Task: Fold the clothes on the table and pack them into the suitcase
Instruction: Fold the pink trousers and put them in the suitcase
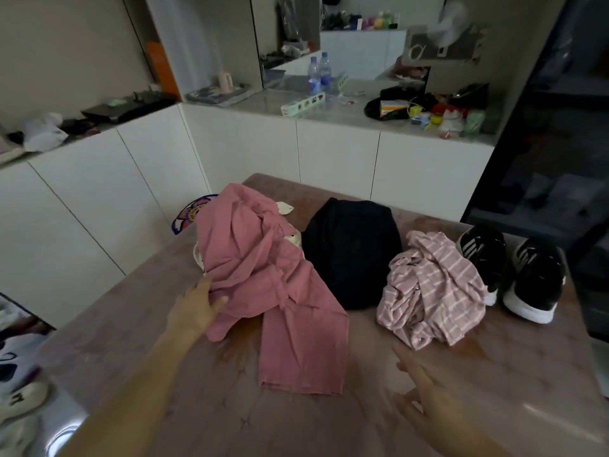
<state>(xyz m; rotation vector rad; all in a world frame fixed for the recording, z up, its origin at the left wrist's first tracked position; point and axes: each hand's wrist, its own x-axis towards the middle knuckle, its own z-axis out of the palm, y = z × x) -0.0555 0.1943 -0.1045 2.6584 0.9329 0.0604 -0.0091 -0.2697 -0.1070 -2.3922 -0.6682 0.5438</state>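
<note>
- Our left hand (pixel 194 308) reaches in from the lower left and grasps the near left edge of the pink garment (pixel 270 282). The thumb lies on top of the cloth and the fingers are tucked against its crumpled fold.
- Our right hand (pixel 425 400) is over the table (pixel 131 341) at the lower right. It is blurred, but the fingers seem spread and relaxed, with nothing in them. It is apart from every piece of clothing.
- The pink garment lies unfolded and rumpled on the left half of the table. One long flat panel runs toward us, between the two hands.
- A bit of cream cloth (pixel 295 240) peeks out from under the pink garment on its far side.
- The black garment (pixel 352 255) lies in a rounded heap at the middle of the table, touching the pink one's right edge.
- The striped garment (pixel 431 291), pink with white lines, is bunched up just right of the black one and nearer to us.
- A pair of black sneakers (pixel 534 278) with white soles stands at the table's right edge, just beside the striped heap.
- Beyond the table are white cabinets (pixel 336 153) under a counter (pixel 346 113), which holds two water bottles (pixel 319 72) and assorted clutter.
- Light-coloured shoes (pixel 19 397) lie on the floor at the far left.
</note>
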